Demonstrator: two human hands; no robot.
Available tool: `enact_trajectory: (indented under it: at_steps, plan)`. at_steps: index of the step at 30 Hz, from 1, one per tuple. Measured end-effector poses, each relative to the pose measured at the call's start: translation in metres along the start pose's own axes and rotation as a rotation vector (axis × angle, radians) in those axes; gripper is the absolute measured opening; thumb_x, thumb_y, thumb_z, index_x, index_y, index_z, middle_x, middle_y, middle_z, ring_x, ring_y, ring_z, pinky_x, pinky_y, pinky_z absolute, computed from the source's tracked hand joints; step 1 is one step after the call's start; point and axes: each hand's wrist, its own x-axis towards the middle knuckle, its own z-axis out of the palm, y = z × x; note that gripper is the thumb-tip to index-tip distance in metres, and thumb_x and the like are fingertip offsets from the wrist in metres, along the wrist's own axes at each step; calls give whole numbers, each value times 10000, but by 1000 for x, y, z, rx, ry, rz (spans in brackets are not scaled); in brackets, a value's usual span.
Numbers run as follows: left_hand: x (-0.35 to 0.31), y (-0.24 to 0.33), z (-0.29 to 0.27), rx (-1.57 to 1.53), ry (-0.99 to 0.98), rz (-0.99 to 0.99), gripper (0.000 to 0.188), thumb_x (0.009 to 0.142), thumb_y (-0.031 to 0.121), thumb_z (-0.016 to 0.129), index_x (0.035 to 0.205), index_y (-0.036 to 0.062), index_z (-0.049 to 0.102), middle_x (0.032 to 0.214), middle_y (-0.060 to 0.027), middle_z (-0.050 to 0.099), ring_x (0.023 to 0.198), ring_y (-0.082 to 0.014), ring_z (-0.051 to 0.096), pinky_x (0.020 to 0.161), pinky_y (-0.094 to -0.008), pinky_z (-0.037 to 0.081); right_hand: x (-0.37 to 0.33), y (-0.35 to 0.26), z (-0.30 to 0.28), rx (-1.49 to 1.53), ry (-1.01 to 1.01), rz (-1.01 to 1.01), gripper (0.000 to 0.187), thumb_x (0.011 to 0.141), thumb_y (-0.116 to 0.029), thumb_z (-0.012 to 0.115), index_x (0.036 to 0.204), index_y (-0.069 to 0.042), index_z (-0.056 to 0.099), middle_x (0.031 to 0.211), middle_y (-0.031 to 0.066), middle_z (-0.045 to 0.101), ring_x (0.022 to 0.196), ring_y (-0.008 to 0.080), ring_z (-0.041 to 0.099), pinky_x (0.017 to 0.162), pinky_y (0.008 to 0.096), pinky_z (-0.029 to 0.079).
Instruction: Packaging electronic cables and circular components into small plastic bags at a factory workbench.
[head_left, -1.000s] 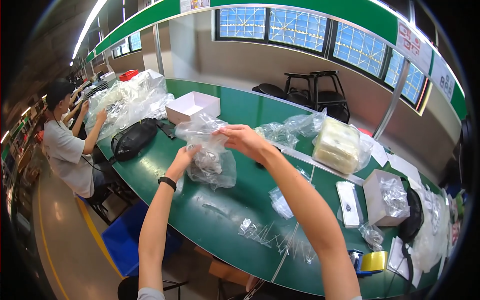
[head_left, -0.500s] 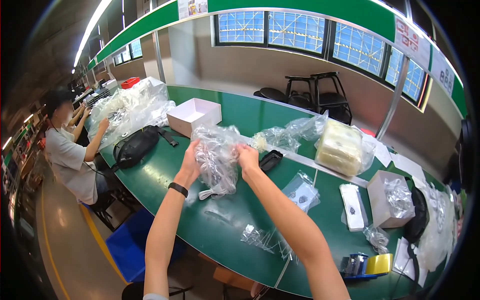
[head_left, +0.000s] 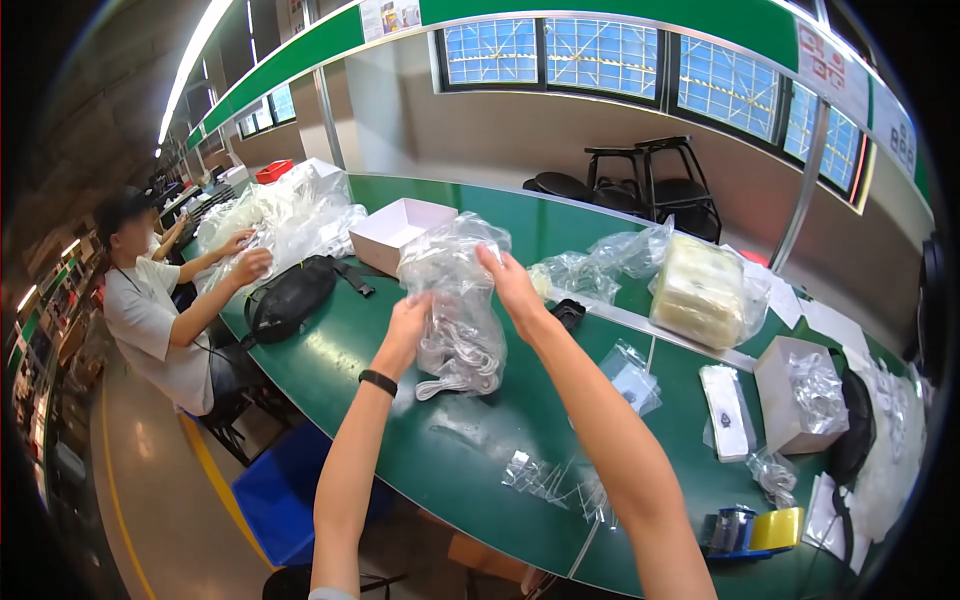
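Note:
A clear plastic bag (head_left: 462,325) with coiled white cables in its lower part hangs upright over the green table (head_left: 330,375). My left hand (head_left: 408,325) is closed on the bag's left side, its fingertips pressed into the film. Higher up on the right edge, my right hand (head_left: 510,285) grips the same bag. A cable end sticks out at the bottom left of the bag. Right behind the bag stands an open white box (head_left: 385,240). A small black object (head_left: 570,314) lies to the right of my right hand, partly hidden by it.
At left, a co-worker (head_left: 160,300) sits by a heap of plastic bags (head_left: 285,210) and a black waist bag (head_left: 290,300). To the right are a wrapped stack (head_left: 700,290), a white box (head_left: 795,400) holding crumpled plastic and a tape dispenser (head_left: 750,530). A blue bin (head_left: 275,495) stands below.
My right hand has moved up along the bag, and my left hand sits slightly lower. The bag now hangs longer and more upright. The co-worker's hands have moved, and the whole view has shifted slightly.

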Motion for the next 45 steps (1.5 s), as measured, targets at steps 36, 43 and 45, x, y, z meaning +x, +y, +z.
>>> enact_trajectory:
  at_steps: [36, 43, 45]
  plan:
    - [-89, 42, 63, 710, -463, -50, 330, 950, 221, 632, 1207, 14, 642, 1106, -122, 695, 1078, -246, 613, 972, -350, 451, -61, -13, -112, -1365, 58, -1063, 144, 751, -91, 621, 895, -77, 624, 816, 98, 628, 719, 288, 653, 594, 406, 531]
    - [-76, -26, 25, 1102, 421, 529, 623, 865, 317, 719, 1358, 3, 504, 1422, -213, 488, 1346, -410, 398, 1115, -456, 343, -3, -33, -166, -1090, 452, 34, 832, 798, -425, 765, 1365, 65, 405, 1429, 309, 418, 1273, 464, 466, 1054, 478, 411]
    - [-80, -42, 29, 1105, 364, 469, 644, 859, 331, 727, 1371, 15, 496, 1434, -218, 476, 1360, -414, 387, 1125, -458, 333, -15, -30, -160, -1379, 285, 153, 811, 812, -436, 754, 1364, 61, 427, 1432, 328, 391, 1254, 494, 461, 1049, 492, 413]
